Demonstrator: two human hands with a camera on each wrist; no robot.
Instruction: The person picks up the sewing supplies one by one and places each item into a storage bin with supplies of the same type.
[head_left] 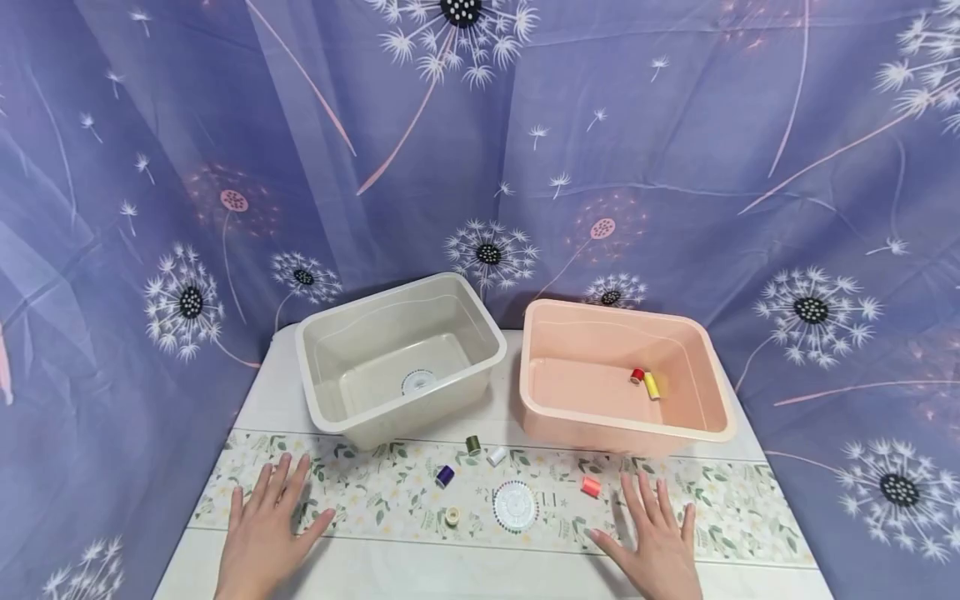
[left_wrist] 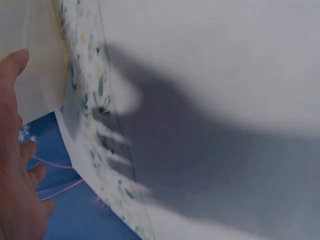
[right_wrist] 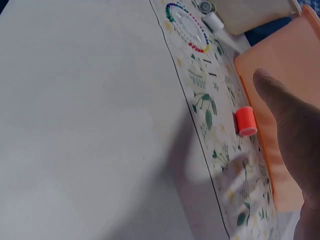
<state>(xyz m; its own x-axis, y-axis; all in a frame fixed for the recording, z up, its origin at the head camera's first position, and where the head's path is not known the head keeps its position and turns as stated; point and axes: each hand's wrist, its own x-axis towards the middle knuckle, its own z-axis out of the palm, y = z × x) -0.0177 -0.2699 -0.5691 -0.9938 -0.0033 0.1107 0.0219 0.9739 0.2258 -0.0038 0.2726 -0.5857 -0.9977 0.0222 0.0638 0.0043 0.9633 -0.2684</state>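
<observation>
My left hand (head_left: 266, 521) is spread with straight fingers over the left of the table, holding nothing. My right hand (head_left: 654, 537) is likewise spread, nearest to a neon orange-red thread spool (head_left: 591, 487); in the right wrist view its thumb points towards the bins. Between the hands lie a purple spool (head_left: 445, 476), a dark green spool (head_left: 472, 445), a white spool (head_left: 497, 456) and a cream spool (head_left: 452, 517). A round wheel of coloured-head pins (head_left: 516, 507) lies flat among them. Inside the pink bin (head_left: 622, 425) are a red spool (head_left: 637, 376) and a yellow spool (head_left: 652, 386).
A grey-beige bin (head_left: 420, 407) stands at the back left, with a round pale disc (head_left: 417, 382) on its floor. The pink bin is to its right. A white tablecloth with a leafy band (head_left: 360, 492) covers the table. Blue dandelion-print curtains (head_left: 420, 208) enclose the back and sides.
</observation>
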